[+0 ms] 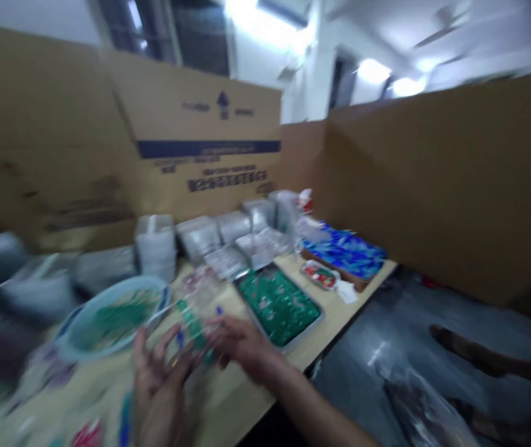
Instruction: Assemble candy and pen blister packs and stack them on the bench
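Both my hands meet over the table's front part, smeared by motion. A green, shiny strip [192,323] slants between them, its exact kind too blurred to tell. My left hand [163,382] is palm up, some fingers raised and apart, with the others closed at the strip's lower end. My right hand [241,344] is closed in a pinch right beside the strip; what lies in its fingertips is hidden. Small blue bits show near the fingers. Left of my hands, a light blue basin [70,347] holds green and pale pieces.
A metal tray [317,323] of green pieces stands right of my hands. Beyond are a small dish [320,274] of red and green bits and a cardboard box [363,282] of blue pieces. Clear bags [200,239] line the cardboard wall [163,112]. The table's edge drops away at right.
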A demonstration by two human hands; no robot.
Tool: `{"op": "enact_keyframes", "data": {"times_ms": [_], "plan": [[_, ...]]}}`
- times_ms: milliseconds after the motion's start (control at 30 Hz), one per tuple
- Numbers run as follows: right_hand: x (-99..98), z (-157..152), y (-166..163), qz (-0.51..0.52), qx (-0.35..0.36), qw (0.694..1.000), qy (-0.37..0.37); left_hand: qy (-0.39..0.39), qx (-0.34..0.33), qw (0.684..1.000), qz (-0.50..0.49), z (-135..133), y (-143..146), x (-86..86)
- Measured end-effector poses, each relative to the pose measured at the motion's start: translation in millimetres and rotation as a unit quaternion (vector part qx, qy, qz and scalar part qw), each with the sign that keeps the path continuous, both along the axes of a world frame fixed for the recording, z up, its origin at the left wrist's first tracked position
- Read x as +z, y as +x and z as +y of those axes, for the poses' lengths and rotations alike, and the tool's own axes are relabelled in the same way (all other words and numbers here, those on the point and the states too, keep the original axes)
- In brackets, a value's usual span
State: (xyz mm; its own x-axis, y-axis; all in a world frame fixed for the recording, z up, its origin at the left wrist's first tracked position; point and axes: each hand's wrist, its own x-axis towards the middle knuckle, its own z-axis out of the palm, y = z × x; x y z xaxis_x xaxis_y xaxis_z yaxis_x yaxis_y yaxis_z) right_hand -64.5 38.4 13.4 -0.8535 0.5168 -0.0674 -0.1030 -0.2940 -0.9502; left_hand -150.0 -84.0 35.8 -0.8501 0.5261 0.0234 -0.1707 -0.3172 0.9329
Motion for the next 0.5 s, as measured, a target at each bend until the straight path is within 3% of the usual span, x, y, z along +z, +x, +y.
{"op": "enact_keyframes", "data": {"times_ms": [167, 333, 500], "plan": [[-3.8, -13.5, -9.9, 0.013, -0.099, 0.993, -0.058, 0.040, 0.046, 0.984, -0.166, -0.8, 14.5, -8.0], [-13.8, -21.8, -24.8, 0.001, -0.074, 0.993, -0.087, 0.039, 0.059, 0.984, -0.161, -7.3, 17.2, -25.9], [-19.9, -32.7, -25.4, 0.001, -0.062, 0.997, -0.052, 0.041, 0.072, 0.984, -0.160, -18.4, 13.8, -31.2]]}}
